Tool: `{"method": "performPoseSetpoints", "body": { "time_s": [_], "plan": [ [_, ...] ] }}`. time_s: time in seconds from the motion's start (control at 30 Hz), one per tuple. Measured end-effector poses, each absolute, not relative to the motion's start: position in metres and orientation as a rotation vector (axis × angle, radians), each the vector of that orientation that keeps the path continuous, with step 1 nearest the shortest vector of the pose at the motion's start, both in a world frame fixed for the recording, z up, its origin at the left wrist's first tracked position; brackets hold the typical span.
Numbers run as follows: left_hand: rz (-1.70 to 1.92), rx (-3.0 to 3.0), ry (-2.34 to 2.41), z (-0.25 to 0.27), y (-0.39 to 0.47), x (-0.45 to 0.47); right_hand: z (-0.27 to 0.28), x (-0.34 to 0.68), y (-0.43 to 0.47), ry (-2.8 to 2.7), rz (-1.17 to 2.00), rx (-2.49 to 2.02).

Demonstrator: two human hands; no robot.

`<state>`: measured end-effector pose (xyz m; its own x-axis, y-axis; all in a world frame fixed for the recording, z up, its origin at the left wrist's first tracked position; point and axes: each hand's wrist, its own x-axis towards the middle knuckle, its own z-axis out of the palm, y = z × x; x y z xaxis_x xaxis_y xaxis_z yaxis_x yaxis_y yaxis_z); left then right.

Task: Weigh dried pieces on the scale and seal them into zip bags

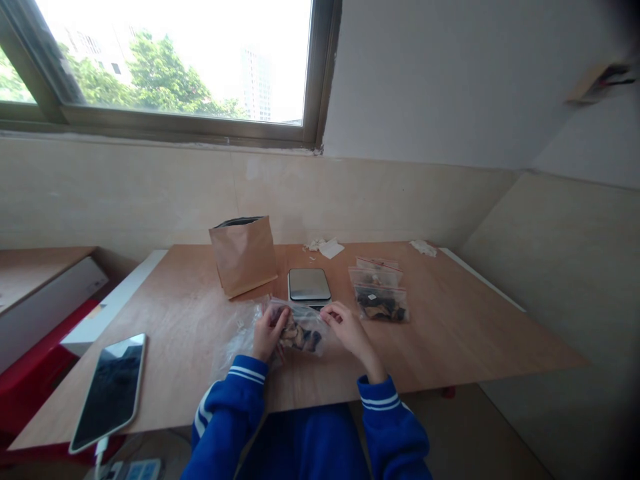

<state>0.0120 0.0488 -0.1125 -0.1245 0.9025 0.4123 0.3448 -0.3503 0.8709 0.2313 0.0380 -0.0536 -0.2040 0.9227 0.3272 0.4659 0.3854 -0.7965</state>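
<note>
Between my two hands is a clear zip-lock bag [303, 337] with brown and dark dried pieces inside. My left hand [270, 330] grips its left side, thumb over the front. At the bag's upper right corner, my right hand [345, 323] pinches the top edge. Under and left of my left hand lies a heap of clear plastic bags [235, 343]. Just beyond the held bag sits a small digital scale [309, 285] with a bare metal plate. To the right, several filled zip-lock bags [383, 303] lie overlapping, with similar dark and tan pieces in them.
A brown kraft paper bag [245, 257] stands upright with its top open, left of the scale. A tablet [113, 387] with a white cable lies at the table's left front. Crumpled white paper scraps [330, 248] lie along the wall. A window [175, 60] is above.
</note>
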Motion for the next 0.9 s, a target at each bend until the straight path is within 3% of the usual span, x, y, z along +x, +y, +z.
{"method": "performPoseSetpoints", "body": {
  "time_s": [0.3,0.47,0.57,0.7,0.9],
  "plan": [
    [1.508,1.701,1.347,-0.112,0.048,0.013,-0.047,0.236,0.048,-1.801,0.593,-1.127],
    [1.59,1.674,1.317,-0.111,0.049,0.018,-0.076,0.224,0.042,-1.39,1.065,-1.116],
    [1.575,1.644,1.296,-0.108,0.047,0.02,-0.087,0.219,0.04,-1.215,1.181,-1.072],
    [1.526,1.622,1.243,-0.102,0.042,0.02,-0.091,0.22,0.044,-1.019,1.13,-1.087],
    [1.416,1.659,1.205,-0.101,0.043,0.022,-0.079,0.214,0.046,-1.362,0.833,-1.169]
  ]
}}
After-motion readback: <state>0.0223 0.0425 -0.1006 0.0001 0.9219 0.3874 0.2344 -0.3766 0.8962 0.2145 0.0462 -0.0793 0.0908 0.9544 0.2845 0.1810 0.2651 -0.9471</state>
